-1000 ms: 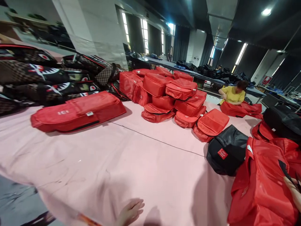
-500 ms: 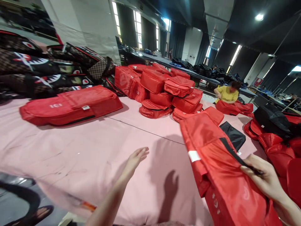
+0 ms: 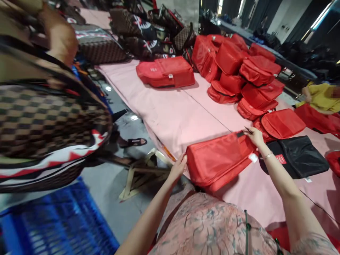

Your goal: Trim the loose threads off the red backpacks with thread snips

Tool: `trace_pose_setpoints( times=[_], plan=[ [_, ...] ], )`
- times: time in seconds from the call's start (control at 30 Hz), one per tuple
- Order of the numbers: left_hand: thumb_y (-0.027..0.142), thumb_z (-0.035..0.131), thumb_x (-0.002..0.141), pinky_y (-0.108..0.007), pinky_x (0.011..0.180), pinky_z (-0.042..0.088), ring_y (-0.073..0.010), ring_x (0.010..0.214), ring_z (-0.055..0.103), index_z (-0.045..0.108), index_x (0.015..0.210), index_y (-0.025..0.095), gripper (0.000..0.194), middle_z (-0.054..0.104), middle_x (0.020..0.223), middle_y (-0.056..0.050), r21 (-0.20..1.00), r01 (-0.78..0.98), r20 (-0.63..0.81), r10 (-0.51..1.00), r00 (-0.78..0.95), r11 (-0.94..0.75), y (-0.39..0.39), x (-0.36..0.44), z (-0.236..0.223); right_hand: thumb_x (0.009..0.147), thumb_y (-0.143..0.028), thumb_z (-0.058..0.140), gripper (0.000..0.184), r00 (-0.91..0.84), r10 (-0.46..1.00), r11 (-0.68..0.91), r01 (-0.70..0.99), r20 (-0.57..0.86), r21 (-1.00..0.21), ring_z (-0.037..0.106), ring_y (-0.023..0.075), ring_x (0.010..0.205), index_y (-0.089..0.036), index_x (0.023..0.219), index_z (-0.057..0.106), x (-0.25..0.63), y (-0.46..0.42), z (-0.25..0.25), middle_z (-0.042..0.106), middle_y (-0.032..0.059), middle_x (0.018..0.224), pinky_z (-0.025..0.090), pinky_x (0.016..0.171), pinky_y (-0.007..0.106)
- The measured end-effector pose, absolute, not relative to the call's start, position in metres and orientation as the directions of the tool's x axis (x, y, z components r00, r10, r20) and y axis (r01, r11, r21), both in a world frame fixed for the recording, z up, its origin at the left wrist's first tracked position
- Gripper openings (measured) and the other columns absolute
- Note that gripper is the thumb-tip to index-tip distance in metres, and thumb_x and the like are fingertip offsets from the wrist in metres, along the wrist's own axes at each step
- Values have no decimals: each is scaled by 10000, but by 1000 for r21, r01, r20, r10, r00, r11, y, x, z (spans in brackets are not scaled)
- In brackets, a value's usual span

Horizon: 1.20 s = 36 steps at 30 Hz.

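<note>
"Along the near edge of the pink surface point(image 3: 164, 106), what does that person have?"

"A long red bag point(image 3: 217, 159), lying right in front of their floral top point(image 3: 212, 226). A white tag point(image 3: 253, 158) sticks out on the near side."

"And the hands?"

"The left hand point(image 3: 181, 164) has its fingers against the bag's left end; whether it grips or just presses, I can't tell from where I stand. The right hand point(image 3: 254, 136) is closed around a small dark pointed tool point(image 3: 247, 130), up by the far right corner."

"What's lying around it?"

"A black bag point(image 3: 302, 156) with a red label point(image 3: 280, 159), just beside the right forearm. Farther across there's a stack of red bags point(image 3: 231, 56), and a lone red bag point(image 3: 166, 72) lies to the left of that."

"Anyone else about?"

"Someone in a yellow top point(image 3: 320, 96), off to the right. Over on the left, another person's arm point(image 3: 60, 39) shows above a checkered bag point(image 3: 39, 124), with a blue crate point(image 3: 61, 219) lower down."
</note>
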<state>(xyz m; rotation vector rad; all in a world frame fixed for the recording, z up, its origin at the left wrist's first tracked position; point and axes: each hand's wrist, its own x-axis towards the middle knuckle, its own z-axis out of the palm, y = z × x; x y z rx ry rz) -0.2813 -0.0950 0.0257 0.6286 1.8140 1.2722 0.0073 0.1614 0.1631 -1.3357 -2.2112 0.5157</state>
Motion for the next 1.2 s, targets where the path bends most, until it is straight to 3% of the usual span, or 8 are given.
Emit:
trace_pose_setpoints(
  times=[0.07,0.17,0.27,0.5,0.6,0.83,1.1,1.2],
  plan=[
    [515,485,797,-362,732,519,-223,880,633,573,1158,201,487,640,1085,-101,921,-22,-342,781,-523,389,-104,-267,23,750,-233,574,219,-376,900,427,666,219,-612,643,201,939,-191,928,695,-21,163,150,698,59,1009,468,893,340],
    [472,519,760,-383,888,466,-252,1065,564,630,941,172,367,620,1128,-114,959,141,-131,823,-552,247,-104,-260,35,781,-270,553,226,-465,867,452,584,178,-675,653,194,898,-169,928,691,-47,143,156,704,67,982,481,844,317],
    [413,550,751,-379,915,454,-227,1047,570,588,905,174,286,603,1121,-112,973,203,12,853,-521,110,-99,-263,56,810,-282,528,230,-505,838,497,551,206,-671,649,190,870,-167,933,684,-54,100,171,704,70,964,481,809,315],
    [319,540,744,-345,866,466,-195,923,599,600,949,162,264,636,990,-81,975,207,1,925,-379,84,-86,-259,90,833,-411,531,285,-501,864,362,541,55,-759,591,151,689,-179,994,571,-30,-7,173,656,29,826,463,656,269],
    [308,515,745,-326,852,452,-197,930,589,625,956,159,282,650,998,-76,973,206,-30,941,-336,105,-79,-256,104,876,-409,463,310,-514,858,338,547,11,-766,580,158,765,-175,1078,482,-26,-26,171,623,44,916,452,704,282],
    [378,658,672,-257,645,407,-152,700,535,655,768,187,214,625,785,-30,856,501,54,943,-329,125,-60,-252,131,894,-288,440,143,-595,804,411,539,14,-735,548,167,850,-194,982,500,-50,-15,172,587,51,952,420,753,282],
    [374,681,647,-231,571,382,-106,581,494,557,654,153,253,545,604,15,992,-13,-123,925,-361,127,-62,-256,128,888,-238,472,94,-690,718,556,651,-96,-517,530,173,801,-187,949,522,-73,-15,172,569,50,868,381,678,262],
    [359,703,626,-220,557,367,-90,561,465,539,642,154,263,516,585,31,993,-83,-112,924,-366,87,-62,-255,129,904,-212,423,117,-679,725,578,692,-116,-433,532,175,792,-191,949,529,-80,-19,174,567,50,855,366,655,257]
  ],
)
